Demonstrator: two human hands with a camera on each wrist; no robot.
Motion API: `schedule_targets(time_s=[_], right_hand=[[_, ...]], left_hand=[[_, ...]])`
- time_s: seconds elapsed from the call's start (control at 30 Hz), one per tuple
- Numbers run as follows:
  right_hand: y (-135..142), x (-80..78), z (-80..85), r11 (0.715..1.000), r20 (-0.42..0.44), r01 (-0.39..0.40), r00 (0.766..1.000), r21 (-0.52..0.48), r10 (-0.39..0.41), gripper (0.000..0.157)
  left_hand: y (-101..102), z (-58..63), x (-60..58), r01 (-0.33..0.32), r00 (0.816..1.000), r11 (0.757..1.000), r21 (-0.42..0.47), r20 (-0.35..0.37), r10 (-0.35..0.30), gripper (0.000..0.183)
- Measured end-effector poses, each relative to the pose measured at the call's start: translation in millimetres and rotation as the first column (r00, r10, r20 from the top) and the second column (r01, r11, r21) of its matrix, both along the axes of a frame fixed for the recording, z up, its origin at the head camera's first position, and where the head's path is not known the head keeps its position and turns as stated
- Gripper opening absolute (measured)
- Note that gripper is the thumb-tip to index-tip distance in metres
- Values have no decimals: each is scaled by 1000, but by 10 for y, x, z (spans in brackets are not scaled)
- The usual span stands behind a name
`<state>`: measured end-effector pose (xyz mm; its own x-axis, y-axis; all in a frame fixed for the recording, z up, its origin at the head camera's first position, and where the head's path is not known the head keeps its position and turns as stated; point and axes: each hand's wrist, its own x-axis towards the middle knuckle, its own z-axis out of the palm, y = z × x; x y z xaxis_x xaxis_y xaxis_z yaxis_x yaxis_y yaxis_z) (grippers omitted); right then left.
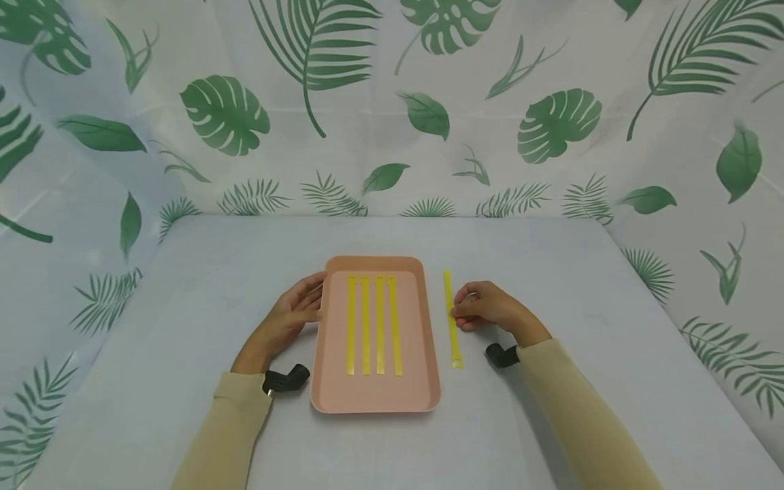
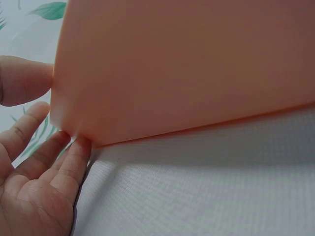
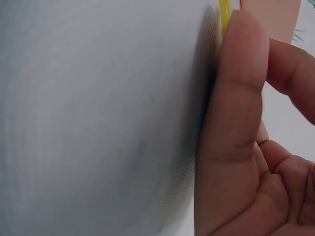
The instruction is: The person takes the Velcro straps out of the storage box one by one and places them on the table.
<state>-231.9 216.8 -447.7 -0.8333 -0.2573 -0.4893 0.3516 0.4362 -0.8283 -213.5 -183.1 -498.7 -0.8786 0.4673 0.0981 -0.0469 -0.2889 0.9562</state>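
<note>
Head view: loose yellow strap (image 1: 452, 335) is just right of the pink tray (image 1: 418, 354), long axis near-to-far. Right hand (image 1: 488, 307) is closer, fingers pinching it around mid-length from the right; left hand (image 1: 290, 318) has spread fingers touching the tray's left edge.

Head view: soft, diffuse light, slightly dim; faint shadow on tabletop (image 1: 490, 435) left of right sleeve (image 1: 582, 408). Left wrist: tray face (image 2: 187, 64) dim, smooth; soft-edged shadow beneath it. Right wrist: tabletop blurred, grey toward left edge; dark, soft shadow alongside right hand (image 3: 241, 137); background at right pale.
</note>
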Motion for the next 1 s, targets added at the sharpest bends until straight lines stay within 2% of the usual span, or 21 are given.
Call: schedule_targets(time_s=[0.33, 0.7, 1.0], right_hand=[[-13, -7, 76, 997, -121, -29, 992, 71, 37, 22], [1, -10, 156, 991, -273, -132, 953, 4, 128, 29], [-44, -29, 242, 979, -371, -194, 915, -65, 156, 33]], left_hand=[[-7, 3, -3, -3, 1000, 1000, 4, 0, 3, 78], [3, 6, -3, -16, 1000, 1000, 2, 9, 16, 79], [6, 1, -3, -14, 1000, 1000, 7, 13, 14, 78]])
